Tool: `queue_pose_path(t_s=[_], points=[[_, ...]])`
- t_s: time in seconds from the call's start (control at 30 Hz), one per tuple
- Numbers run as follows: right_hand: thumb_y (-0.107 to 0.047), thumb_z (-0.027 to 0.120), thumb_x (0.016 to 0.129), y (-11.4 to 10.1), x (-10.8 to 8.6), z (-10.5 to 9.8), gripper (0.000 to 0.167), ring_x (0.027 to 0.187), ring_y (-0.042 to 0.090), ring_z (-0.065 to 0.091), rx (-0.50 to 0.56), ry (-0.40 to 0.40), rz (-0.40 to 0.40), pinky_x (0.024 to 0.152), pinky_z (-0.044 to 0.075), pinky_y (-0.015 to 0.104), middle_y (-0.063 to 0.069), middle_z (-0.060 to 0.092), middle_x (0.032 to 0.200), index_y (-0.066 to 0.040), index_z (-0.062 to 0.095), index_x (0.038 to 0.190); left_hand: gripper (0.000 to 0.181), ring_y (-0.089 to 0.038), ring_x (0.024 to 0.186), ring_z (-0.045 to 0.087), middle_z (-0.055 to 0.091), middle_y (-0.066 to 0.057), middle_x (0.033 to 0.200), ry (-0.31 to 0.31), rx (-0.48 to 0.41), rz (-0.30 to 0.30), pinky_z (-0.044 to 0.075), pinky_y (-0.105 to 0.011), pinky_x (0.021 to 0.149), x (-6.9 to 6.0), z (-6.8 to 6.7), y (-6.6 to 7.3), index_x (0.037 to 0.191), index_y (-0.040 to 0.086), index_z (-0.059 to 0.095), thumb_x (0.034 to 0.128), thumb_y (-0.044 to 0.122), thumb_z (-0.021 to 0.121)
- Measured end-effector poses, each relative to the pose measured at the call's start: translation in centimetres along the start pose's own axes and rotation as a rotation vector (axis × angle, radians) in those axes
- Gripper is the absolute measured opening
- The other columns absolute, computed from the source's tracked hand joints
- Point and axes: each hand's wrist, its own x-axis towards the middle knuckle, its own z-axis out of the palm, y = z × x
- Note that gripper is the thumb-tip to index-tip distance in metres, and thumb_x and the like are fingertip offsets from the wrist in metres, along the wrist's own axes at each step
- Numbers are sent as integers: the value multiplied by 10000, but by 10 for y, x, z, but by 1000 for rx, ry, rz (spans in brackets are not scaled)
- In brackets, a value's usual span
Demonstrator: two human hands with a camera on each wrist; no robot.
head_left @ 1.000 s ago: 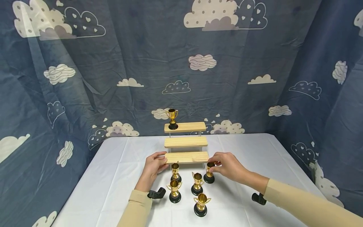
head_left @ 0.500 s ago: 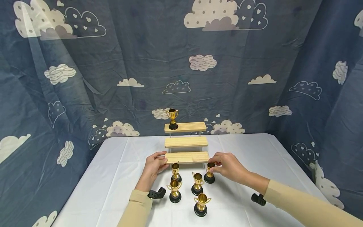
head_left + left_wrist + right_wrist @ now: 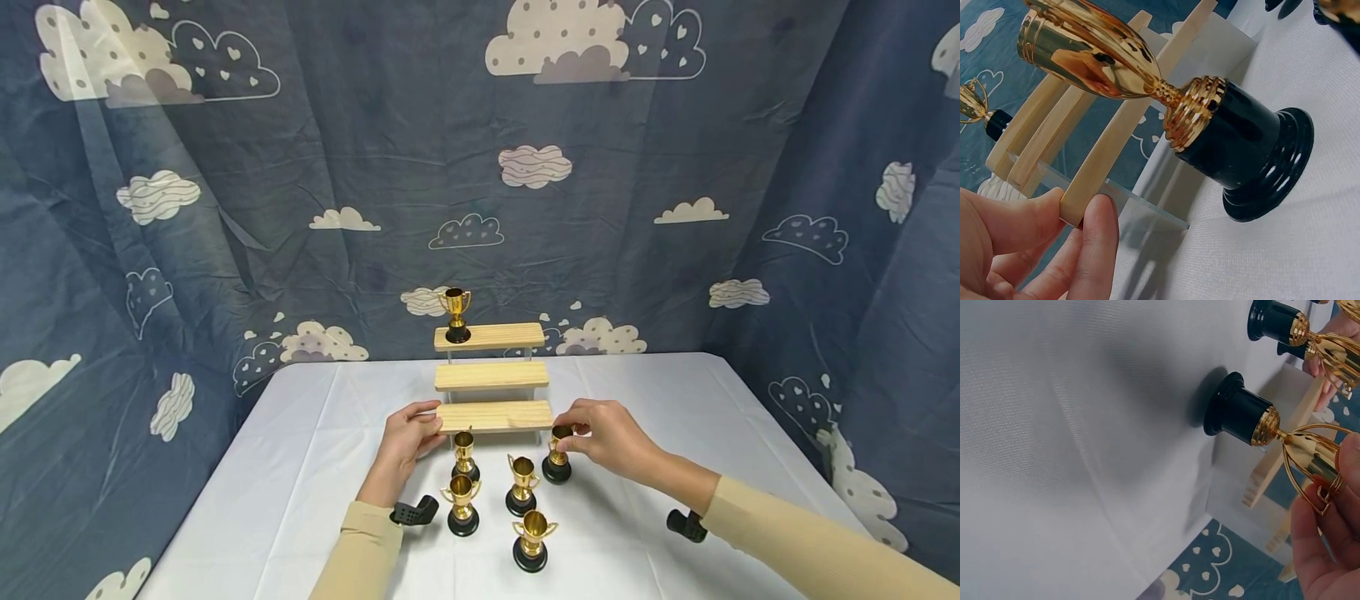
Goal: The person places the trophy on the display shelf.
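Observation:
A three-step wooden shelf stands at the back of the white table. The left hand pinches the left end of its lowest board between thumb and fingers. At the shelf's right front, the right hand pinches the rim and handle of a gold trophy cup with a black base; in the right wrist view a shadow shows beside that base. One trophy stands on the left of the top board. Another trophy is near the left hand, in front of the lowest board.
Three more trophies stand on the table: one front left, one in the middle and one closest to the viewer. A dark blue cloth with clouds hangs behind the table and at its sides.
The right hand and the trophy it pinches have shifted slightly to the right and up in the head view. The left hand stays on the lowest board.

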Motion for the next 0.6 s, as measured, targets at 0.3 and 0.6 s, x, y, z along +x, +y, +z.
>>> queue_pose_path(t_s=[0.3,0.6], points=[[-223,879,784,0,0,-5,261,733,19,567,5,31,-14,633,559,246,-127,670,863,-122,789,1007,446,-189,732,702,691,-166,975,17,0,-5,636,-306,715,2,1,-1,1319,-48,614,881,-104,682],[-240,882,779,-1,0,-11,280,757,14,605,24,50,-14,661,597,312,-133,679,864,-119,792,1016,435,-225,779,711,693,-175,988,16,4,-6,635,-307,719,2,1,-2,1313,-33,627,887,-98,683]])
